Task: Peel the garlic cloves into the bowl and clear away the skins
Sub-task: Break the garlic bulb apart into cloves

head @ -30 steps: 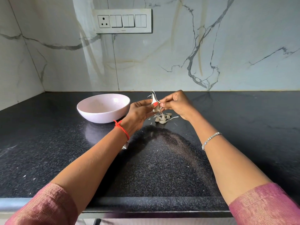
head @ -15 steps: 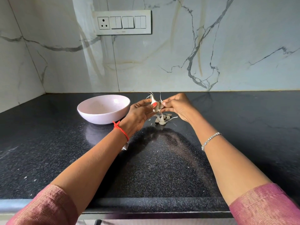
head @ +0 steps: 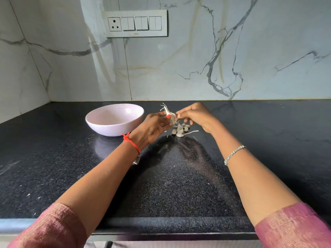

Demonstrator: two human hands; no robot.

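Centrally, above the black countertop (head: 179, 185), the left hand (head: 152, 128) pinches a garlic clove (head: 171, 116) between thumb and fingers, papery skin trailing upward. The right hand (head: 198, 115) pinches the clove's opposite side with its fingertips. Further garlic cloves (head: 180, 130) lie on the counter just below. A pink bowl (head: 114, 128) stands left, apart.

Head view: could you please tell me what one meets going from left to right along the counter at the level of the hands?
From the left: pink bowl → left hand → garlic piece pinched by both hands → right hand.
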